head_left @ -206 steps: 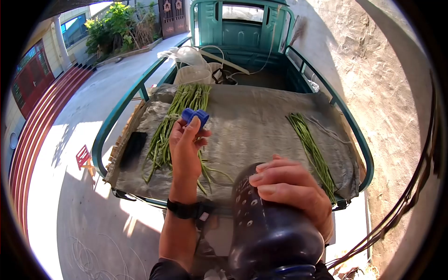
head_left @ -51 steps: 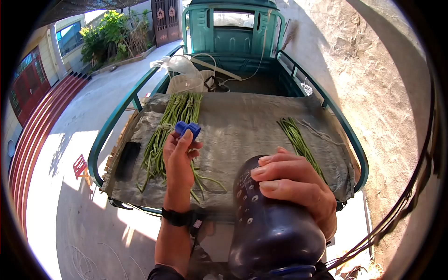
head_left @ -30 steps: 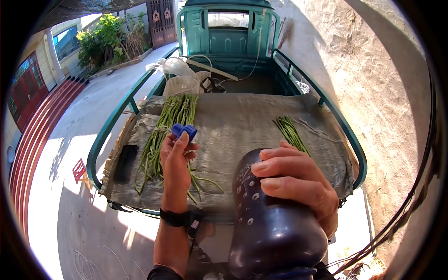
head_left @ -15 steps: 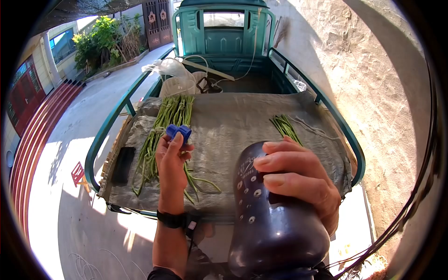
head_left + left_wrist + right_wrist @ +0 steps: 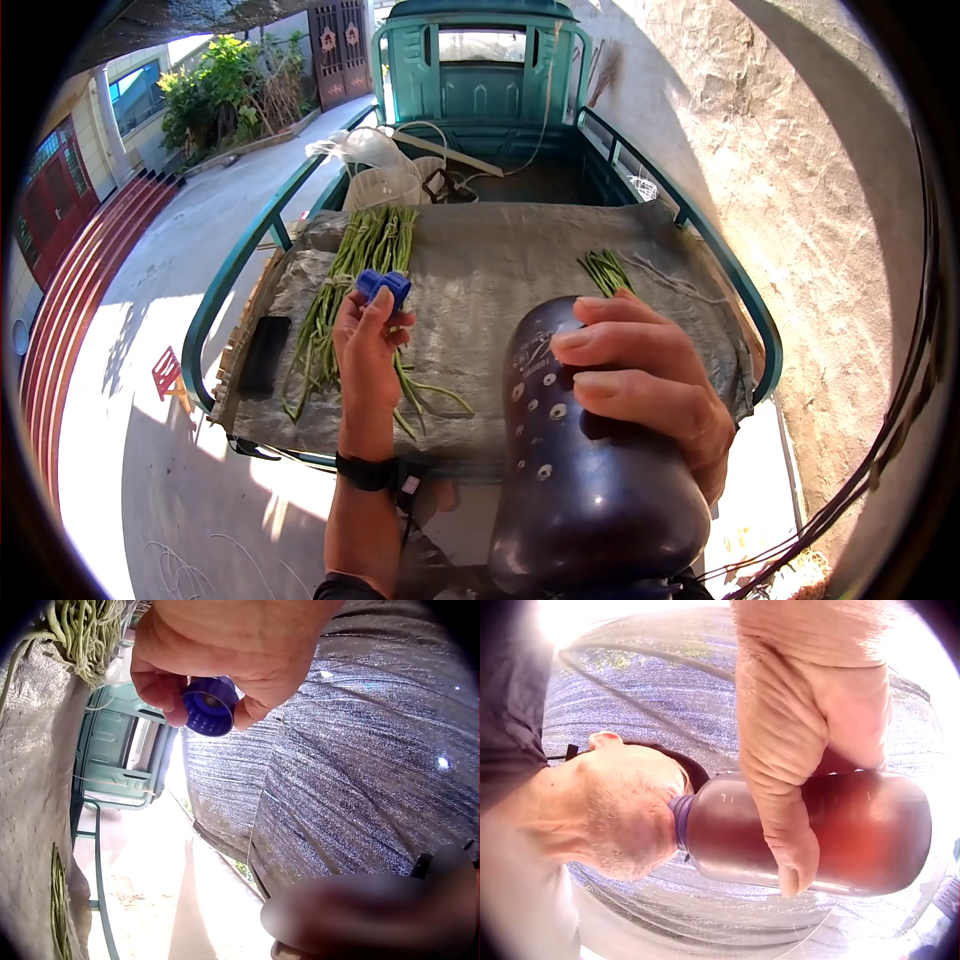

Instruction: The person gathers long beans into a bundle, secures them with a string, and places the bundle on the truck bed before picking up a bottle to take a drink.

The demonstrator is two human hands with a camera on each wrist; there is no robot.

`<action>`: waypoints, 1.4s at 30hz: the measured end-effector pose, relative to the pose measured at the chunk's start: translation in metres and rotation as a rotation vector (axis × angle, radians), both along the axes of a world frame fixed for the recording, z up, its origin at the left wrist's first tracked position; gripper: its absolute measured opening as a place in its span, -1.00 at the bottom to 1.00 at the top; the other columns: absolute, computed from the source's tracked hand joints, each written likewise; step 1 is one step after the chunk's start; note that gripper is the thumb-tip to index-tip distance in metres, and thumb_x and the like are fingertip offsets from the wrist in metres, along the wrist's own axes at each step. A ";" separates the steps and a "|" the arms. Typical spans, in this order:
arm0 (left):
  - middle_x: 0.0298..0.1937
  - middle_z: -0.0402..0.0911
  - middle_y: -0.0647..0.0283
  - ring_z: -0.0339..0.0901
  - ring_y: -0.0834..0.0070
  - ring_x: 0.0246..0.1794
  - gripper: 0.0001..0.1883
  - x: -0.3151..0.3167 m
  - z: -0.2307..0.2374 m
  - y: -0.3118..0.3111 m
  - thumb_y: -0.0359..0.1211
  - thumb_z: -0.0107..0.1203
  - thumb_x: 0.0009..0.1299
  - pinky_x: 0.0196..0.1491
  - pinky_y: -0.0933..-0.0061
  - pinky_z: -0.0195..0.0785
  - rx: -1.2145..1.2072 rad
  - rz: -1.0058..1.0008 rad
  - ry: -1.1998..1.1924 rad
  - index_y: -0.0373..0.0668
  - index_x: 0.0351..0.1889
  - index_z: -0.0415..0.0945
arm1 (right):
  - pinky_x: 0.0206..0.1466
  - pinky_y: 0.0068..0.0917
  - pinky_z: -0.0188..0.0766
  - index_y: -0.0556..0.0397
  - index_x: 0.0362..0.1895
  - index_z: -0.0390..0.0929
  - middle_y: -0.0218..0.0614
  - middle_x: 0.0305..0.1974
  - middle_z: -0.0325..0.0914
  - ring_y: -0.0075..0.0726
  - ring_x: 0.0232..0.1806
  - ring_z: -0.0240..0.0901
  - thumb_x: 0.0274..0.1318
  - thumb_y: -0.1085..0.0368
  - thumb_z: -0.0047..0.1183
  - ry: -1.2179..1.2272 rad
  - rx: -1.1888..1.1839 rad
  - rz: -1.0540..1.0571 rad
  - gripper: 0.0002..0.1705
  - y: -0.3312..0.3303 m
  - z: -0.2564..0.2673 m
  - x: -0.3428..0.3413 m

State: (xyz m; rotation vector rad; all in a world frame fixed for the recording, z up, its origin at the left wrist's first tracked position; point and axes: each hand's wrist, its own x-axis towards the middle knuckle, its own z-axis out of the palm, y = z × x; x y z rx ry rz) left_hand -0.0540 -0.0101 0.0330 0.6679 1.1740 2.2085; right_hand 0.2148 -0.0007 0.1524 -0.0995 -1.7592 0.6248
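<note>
My left hand (image 5: 368, 365) is raised over the truck bed and pinches a blue bottle cap (image 5: 384, 288) between thumb and fingers. In the left wrist view the cap's hollow inside (image 5: 210, 712) shows. My right hand (image 5: 655, 385) grips a dark, translucent drink bottle (image 5: 595, 510) around its body. The right wrist view shows the bottle (image 5: 877, 840) lying nearly level, its neck at the person's mouth. Behind the left hand lie tied bundles of long green beans (image 5: 330, 330). A smaller bunch of long beans (image 5: 602, 270) is partly hidden by the right hand.
A grey cover (image 5: 470, 300) lies over the rear of a green cargo tricycle with side rails (image 5: 232, 260). A black phone-like slab (image 5: 265, 355) rests at the left edge. White buckets (image 5: 385, 187) stand farther forward. A small red folding stool (image 5: 168, 372) is on the ground.
The bottle's base has risen in the head view, with the right hand still around it. The truck bed has shifted left in view, and the smaller bean bunch is more covered. The left hand keeps the cap.
</note>
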 end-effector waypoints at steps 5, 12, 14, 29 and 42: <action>-0.15 0.68 0.36 0.67 0.56 -0.30 -0.64 -0.001 -0.002 0.002 -0.15 0.32 0.50 -0.28 0.58 0.45 0.003 -0.002 -0.008 -0.08 0.09 0.48 | 0.40 0.03 0.38 -0.14 -0.04 0.75 -0.23 0.02 0.73 -0.01 0.18 0.64 0.06 0.28 0.38 0.018 0.024 -0.012 -0.68 0.002 0.001 0.000; -0.15 0.68 0.35 0.67 0.56 -0.30 -0.65 0.002 0.001 0.002 -0.15 0.31 0.51 -0.32 0.59 0.43 0.008 -0.001 0.004 -0.10 0.07 0.49 | 0.39 0.03 0.41 -0.09 -0.03 0.74 -0.20 0.01 0.73 0.00 0.15 0.65 0.06 0.30 0.38 0.024 0.025 0.006 -0.67 0.000 0.001 -0.002; -0.16 0.68 0.35 0.67 0.57 -0.31 -0.66 0.001 0.000 0.001 -0.15 0.31 0.51 -0.33 0.59 0.43 0.006 0.000 0.009 -0.10 0.06 0.49 | 0.39 0.05 0.41 -0.04 0.01 0.69 -0.12 0.02 0.71 0.05 0.17 0.63 0.10 0.17 0.38 -0.014 0.077 0.021 -0.62 0.004 -0.001 -0.002; -0.13 0.64 0.36 0.64 0.58 -0.27 -0.58 -0.003 -0.003 0.000 -0.09 0.33 0.47 -0.25 0.56 0.38 -0.008 0.014 0.002 -0.16 0.07 0.53 | 0.35 -0.02 0.49 0.14 0.14 0.66 -0.03 0.07 0.66 0.09 0.15 0.64 0.07 0.34 0.39 -0.129 0.068 0.172 -0.50 0.010 -0.005 -0.010; -0.14 0.66 0.36 0.66 0.56 -0.28 -0.63 -0.008 -0.002 -0.004 -0.11 0.31 0.50 -0.26 0.54 0.41 0.003 0.016 -0.006 -0.12 0.07 0.51 | 0.23 -0.26 0.58 0.03 0.07 0.72 -0.09 0.06 0.69 -0.06 0.15 0.67 0.05 0.38 0.41 -0.198 -0.117 0.077 -0.57 -0.001 -0.001 -0.015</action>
